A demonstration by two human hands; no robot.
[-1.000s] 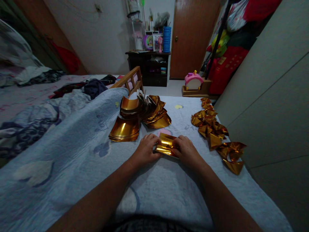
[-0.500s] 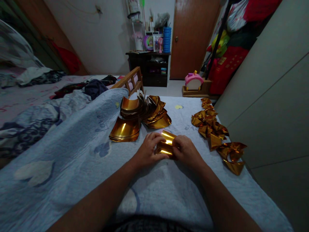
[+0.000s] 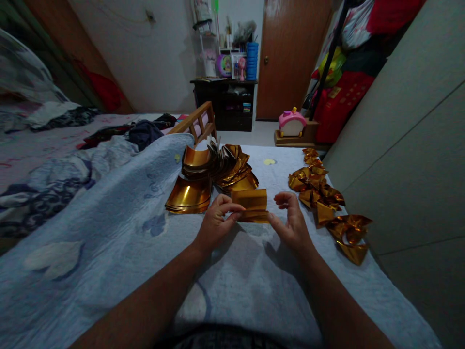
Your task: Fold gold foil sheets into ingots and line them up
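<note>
A folded gold foil sheet [image 3: 251,203] is lifted a little above the light blue quilt [image 3: 119,228]. My left hand [image 3: 217,224] pinches its left end between thumb and fingers. My right hand [image 3: 292,224] is at its right end, thumb touching the lower right corner and fingers spread apart. Behind the hands lies a fanned stack of flat gold sheets [image 3: 212,175]. A row of folded gold paper pieces [image 3: 327,198] runs along the right edge of the quilt.
A grey wardrobe wall [image 3: 407,145] stands close on the right. Crumpled bedding and clothes [image 3: 54,160] lie to the left. A wooden bed rail [image 3: 194,123], a dark shelf unit [image 3: 225,102], a door [image 3: 290,53] and a pink toy [image 3: 291,121] are farther back.
The gold sheet was pressed flat on the quilt under both hands. Now it is raised off the quilt, held by the left hand, and the right hand's fingers have opened.
</note>
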